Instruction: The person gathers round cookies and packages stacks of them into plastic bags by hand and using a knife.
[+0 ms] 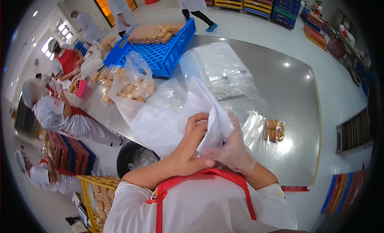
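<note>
My left hand is bare and closed on a folded white sheet, which stands up in front of my chest. On its right side my right hand, in a clear plastic glove, grips the same sheet near its lower edge. More white sheet material lies on the steel table to the left. Beyond my hands is a stack of clear plastic bags. A clear pack of round brown cookies lies to the right, beside some clear wrappers.
A blue crate with packed goods stands at the back left, near open bags of cookies. Co-workers stand along the left. A black bin and yellow crate are at lower left.
</note>
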